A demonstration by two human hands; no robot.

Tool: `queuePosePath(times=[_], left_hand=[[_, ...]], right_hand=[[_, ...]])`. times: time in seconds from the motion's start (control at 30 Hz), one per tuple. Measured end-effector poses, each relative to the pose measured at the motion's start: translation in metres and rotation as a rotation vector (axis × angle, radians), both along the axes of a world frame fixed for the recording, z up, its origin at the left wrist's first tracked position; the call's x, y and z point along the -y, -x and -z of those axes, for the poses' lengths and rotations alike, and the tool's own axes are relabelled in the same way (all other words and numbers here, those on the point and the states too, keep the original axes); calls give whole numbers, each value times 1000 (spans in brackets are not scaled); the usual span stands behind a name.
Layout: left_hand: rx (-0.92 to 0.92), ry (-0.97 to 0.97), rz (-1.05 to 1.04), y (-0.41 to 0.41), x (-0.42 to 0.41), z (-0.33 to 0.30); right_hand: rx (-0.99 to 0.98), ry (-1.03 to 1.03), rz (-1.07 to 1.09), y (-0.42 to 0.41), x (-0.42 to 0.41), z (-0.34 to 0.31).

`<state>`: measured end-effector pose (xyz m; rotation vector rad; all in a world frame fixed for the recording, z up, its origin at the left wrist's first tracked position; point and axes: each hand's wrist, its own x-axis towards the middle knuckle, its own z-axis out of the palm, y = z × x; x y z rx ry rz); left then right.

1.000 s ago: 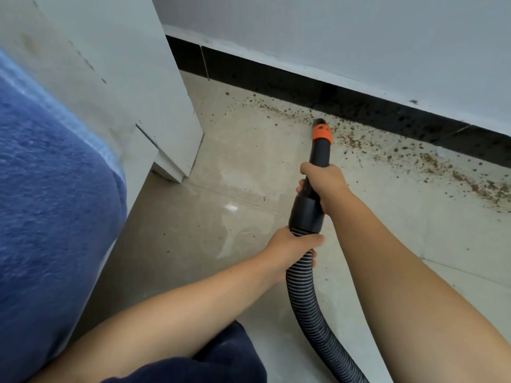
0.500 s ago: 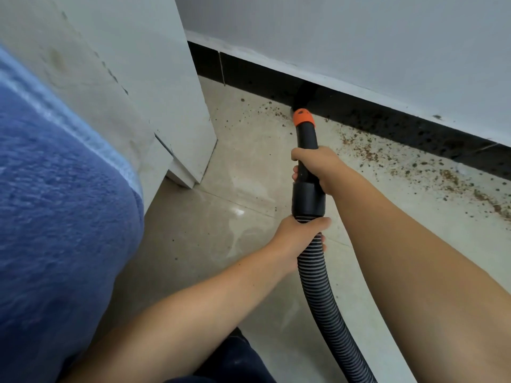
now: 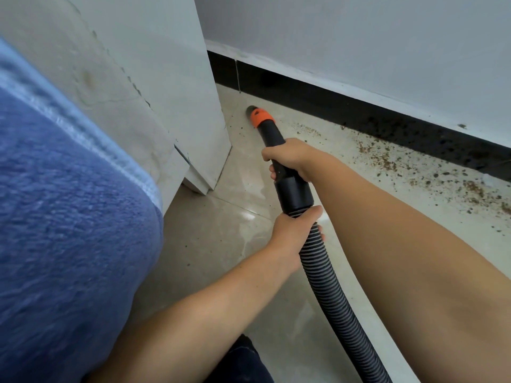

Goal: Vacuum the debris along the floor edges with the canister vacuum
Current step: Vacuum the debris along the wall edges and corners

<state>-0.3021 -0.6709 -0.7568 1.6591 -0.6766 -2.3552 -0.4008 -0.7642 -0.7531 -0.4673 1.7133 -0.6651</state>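
Vacuum hose (image 3: 326, 275) — left hand (image 3: 293, 233) grips it; right hand (image 3: 290, 158) grips nozzle (image 3: 269, 131).

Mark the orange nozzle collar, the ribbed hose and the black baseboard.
orange nozzle collar (image 3: 260, 119), head view, middle of the orange band.
ribbed hose (image 3: 329, 283), head view, ribbed stretch below the left hand.
black baseboard (image 3: 318, 96), head view, dark strip under the wall.
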Motion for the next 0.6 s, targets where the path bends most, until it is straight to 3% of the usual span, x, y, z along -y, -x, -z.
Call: queuePosePath(times=[0.3,0.6], left_hand=[[35,-55,16,-4,-43,0],[38,-38,83,-12,-27,5]], right_hand=[[59,-49,-114,-8,-36,3],[-23,-5,232,-5,-41,7]])
